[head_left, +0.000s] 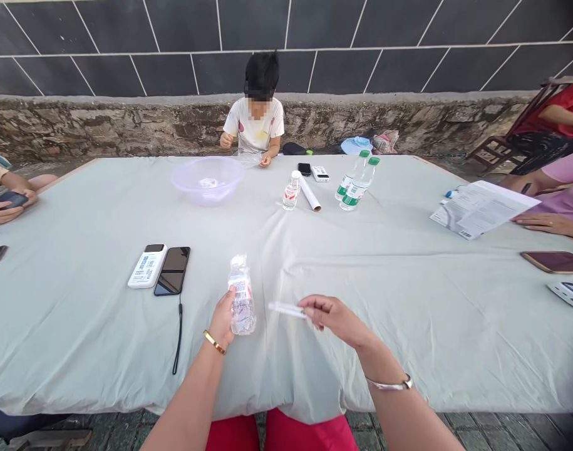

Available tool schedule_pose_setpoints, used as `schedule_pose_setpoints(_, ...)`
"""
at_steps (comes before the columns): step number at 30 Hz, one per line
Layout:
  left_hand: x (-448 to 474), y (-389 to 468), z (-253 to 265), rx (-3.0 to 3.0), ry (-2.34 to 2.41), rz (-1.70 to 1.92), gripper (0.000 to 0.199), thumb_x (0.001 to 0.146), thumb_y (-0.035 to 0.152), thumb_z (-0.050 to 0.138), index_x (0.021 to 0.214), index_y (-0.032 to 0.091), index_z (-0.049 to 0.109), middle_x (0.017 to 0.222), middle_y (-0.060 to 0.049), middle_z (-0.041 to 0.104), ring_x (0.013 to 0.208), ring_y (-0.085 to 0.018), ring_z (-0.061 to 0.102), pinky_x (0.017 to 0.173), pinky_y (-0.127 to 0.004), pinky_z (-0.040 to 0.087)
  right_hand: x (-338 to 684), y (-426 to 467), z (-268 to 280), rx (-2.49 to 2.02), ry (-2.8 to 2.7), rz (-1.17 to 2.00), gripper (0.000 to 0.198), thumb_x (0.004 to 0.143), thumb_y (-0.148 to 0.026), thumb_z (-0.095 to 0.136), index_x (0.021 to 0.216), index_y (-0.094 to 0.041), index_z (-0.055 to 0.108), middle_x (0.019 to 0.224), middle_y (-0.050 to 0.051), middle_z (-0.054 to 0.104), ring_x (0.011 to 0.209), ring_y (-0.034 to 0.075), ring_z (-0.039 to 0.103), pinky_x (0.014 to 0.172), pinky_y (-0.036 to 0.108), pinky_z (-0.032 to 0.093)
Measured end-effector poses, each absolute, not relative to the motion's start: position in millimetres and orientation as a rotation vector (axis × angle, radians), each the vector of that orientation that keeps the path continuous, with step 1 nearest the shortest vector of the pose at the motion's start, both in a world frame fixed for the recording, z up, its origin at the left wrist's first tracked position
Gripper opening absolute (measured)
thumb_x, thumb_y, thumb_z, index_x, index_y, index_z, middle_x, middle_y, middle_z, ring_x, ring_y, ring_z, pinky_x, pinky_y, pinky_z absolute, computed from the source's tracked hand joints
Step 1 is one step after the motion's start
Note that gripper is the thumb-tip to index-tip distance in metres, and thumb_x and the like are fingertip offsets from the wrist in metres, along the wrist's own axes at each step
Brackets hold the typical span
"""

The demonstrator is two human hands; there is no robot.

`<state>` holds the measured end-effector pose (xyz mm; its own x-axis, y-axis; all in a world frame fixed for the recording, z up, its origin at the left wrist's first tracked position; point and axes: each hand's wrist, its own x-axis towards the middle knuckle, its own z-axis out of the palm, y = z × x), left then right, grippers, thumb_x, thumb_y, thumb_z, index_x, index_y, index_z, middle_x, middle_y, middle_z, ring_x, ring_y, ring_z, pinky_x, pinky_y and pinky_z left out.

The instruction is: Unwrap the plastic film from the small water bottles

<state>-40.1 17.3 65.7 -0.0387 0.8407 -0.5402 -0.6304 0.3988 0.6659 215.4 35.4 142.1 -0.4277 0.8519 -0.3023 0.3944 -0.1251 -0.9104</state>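
My left hand point(223, 319) is wrapped around the side of a clear plastic bottle point(242, 307) with a red-and-white label. The bottle looks covered in crinkled clear film and stands nearly upright over the near part of the table. To its right, my right hand point(330, 318) pinches one end of a slim translucent plastic tube point(287, 309), syringe-like in shape. The tube points left toward the bottle without touching it, and its far end is blurred.
A white power bank point(148, 266) and a black phone point(172, 270) with a strap lie at left. Farther back are a purple basin point(208, 181), a small bottle point(291, 191), a paper roll point(309, 194) and green-capped bottles point(356, 188). People sit around the table point(352, 269); one holds papers point(483, 208).
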Motion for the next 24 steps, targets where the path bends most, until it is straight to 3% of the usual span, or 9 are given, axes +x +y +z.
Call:
schedule_pose_setpoints(4, -36.7, 8.8, 70.8, 0.250, 1.030, 1.197, 0.044, 0.073, 0.053, 0.066, 0.095, 0.014, 0.066, 0.080, -0.005, 0.067, 0.066, -0.016, 0.064, 0.060, -0.028, 0.051, 214.1, 59.0, 95.2, -1.838, -1.380, 0.841, 0.029, 0.079, -0.037, 0.046, 0.094, -0.019, 0.063, 0.079, 0.004, 0.064, 0.069, 0.017, 0.057, 0.066, 0.029, 0.045)
schedule_pose_setpoints(11, -23.9, -4.1, 74.5, 0.342, 0.972, 1.232, 0.044, 0.074, 0.052, 0.066, 0.101, 0.017, 0.066, 0.088, -0.008, 0.069, 0.073, -0.019, 0.064, 0.065, -0.030, 0.051, 198.0, 48.0, 68.6, -1.914, -1.707, 0.315, 0.024, 0.079, -0.021, 0.046, 0.094, -0.019, 0.065, 0.114, 0.012, 0.059, 0.107, 0.026, 0.051, 0.093, 0.041, 0.039)
schedule_pose_setpoints(14, -17.4, -8.9, 76.4, 0.457, 1.007, 1.292, 0.040, 0.073, 0.048, 0.068, 0.100, 0.018, 0.065, 0.086, -0.006, 0.069, 0.073, -0.019, 0.063, 0.066, -0.030, 0.049, 163.7, 34.6, 84.3, -1.623, -1.730, 0.564, 0.021, 0.083, -0.034, 0.048, 0.092, -0.020, 0.061, 0.101, 0.009, 0.062, 0.091, 0.021, 0.057, 0.084, 0.035, 0.045)
schedule_pose_setpoints(17, -13.2, -12.9, 78.7, 0.541, 1.044, 1.345, 0.039, 0.072, 0.044, 0.070, 0.100, 0.018, 0.064, 0.092, -0.006, 0.069, 0.079, -0.019, 0.064, 0.070, -0.029, 0.048, 126.0, 26.3, 102.3, -1.401, -1.715, 0.867, 0.026, 0.079, -0.046, 0.056, 0.086, -0.021, 0.056, 0.081, 0.003, 0.061, 0.071, 0.016, 0.056, 0.069, 0.029, 0.047)
schedule_pose_setpoints(20, -13.5, -15.7, 78.5, 0.550, 1.043, 1.365, 0.037, 0.073, 0.042, 0.070, 0.099, 0.018, 0.064, 0.095, -0.006, 0.069, 0.083, -0.019, 0.064, 0.073, -0.028, 0.048, 106.8, 24.5, 110.8, -1.391, -1.618, 0.968, 0.027, 0.081, -0.048, 0.051, 0.072, -0.022, 0.049, 0.066, -0.001, 0.055, 0.061, 0.014, 0.052, 0.061, 0.027, 0.044)
schedule_pose_setpoints(24, -18.0, -16.6, 72.3, 0.399, 1.003, 1.352, 0.035, 0.073, 0.045, 0.069, 0.092, 0.015, 0.066, 0.082, -0.005, 0.070, 0.070, -0.016, 0.064, 0.067, -0.028, 0.049, 109.4, 30.1, 104.8, -1.423, -1.440, 1.065, 0.029, 0.081, -0.048, 0.047, 0.067, -0.023, 0.045, 0.061, -0.002, 0.051, 0.057, 0.014, 0.049, 0.058, 0.026, 0.043)
